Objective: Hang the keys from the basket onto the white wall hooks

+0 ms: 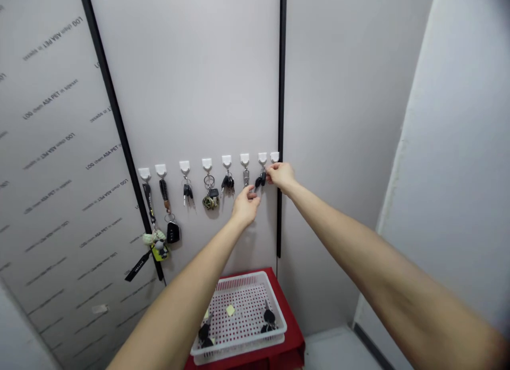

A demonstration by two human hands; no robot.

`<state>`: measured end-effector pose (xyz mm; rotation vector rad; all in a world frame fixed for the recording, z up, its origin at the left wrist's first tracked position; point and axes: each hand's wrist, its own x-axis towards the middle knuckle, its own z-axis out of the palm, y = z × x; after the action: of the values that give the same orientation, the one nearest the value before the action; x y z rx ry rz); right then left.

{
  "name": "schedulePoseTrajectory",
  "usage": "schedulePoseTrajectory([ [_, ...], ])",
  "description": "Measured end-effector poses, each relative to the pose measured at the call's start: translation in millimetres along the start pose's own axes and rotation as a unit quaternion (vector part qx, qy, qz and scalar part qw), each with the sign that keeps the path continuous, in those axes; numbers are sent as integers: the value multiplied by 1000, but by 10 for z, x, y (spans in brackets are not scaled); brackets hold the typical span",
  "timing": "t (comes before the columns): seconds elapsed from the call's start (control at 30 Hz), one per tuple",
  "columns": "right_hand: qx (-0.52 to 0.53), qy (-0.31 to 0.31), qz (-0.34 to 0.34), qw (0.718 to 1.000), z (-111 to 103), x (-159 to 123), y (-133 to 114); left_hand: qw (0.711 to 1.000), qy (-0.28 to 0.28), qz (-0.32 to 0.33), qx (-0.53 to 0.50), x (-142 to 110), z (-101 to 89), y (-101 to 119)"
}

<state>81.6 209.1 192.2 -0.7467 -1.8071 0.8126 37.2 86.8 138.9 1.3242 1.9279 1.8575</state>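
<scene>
A row of white adhesive hooks [206, 163] runs across the grey panel, with keys hanging from several of them. My right hand [281, 176] pinches at the side of a bunch of black-headed keys [260, 179] below the second hook from the right. Just left of it, my left hand [244, 206] is raised with fingers loosely bent and apart. Its fingertips overlap the lower end of a metal keychain [246, 176], so whether they touch is unclear. Whatever hangs below that keychain is hidden behind the hand.
Further left hang more key bunches [228, 184], a black car key [173, 232] on a braided strap, and a keychain with charms [159, 246]. Below, a white perforated basket [239, 340] holding black-headed keys [269, 317] and yellow paper squares [230, 310] sits on a red stool [294, 341].
</scene>
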Motion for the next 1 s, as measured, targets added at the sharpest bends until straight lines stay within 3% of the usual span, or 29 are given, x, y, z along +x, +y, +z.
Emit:
schedulePoseTrajectory([
  [0.17, -26, 53, -85, 995, -37, -245, 208, 998, -12, -56, -29, -228, -92, -346],
  [0.2, -42, 42, -111, 992, -31, -384, 284, 997, -15, -67, -36, -306, -111, -474],
  [0.27, -91, -72, -154, 981, 12, -749, 479, 995, -25, -91, -39, -506, -139, -769],
  [0.3, -121, -173, -167, 963, 47, -960, 598, 993, -30, -106, -33, -627, -146, -923],
  [0.37, -182, -393, -183, 883, 138, -1382, 861, 989, -44, -138, -7, -888, -146, -1212],
  [0.4, -211, -449, -198, 845, 187, -1568, 994, 986, -54, -155, 9, -1017, -139, -1338],
  [0.53, -329, -543, -230, 738, 341, -2017, 1384, 965, -131, -216, 70, -1417, -100, -1675],
  [0.63, -350, -574, -252, 696, 396, -2105, 1491, 951, -174, -236, 92, -1554, -89, -1776],
  [0.7, -347, -570, -260, 699, 416, -2108, 1515, 949, -177, -242, 98, -1589, -89, -1804],
  [0.77, -331, -561, -240, 720, 429, -2086, 1523, 947, -177, -249, 94, -1599, -88, -1812],
  [0.87, -247, -558, -142, 780, 425, -2005, 1500, 950, -180, -252, 35, -1576, -73, -1790],
  [1.0, -69, -512, -17, 856, 368, -1836, 1378, 952, -174, -221, -119, -1460, -50, -1669],
])
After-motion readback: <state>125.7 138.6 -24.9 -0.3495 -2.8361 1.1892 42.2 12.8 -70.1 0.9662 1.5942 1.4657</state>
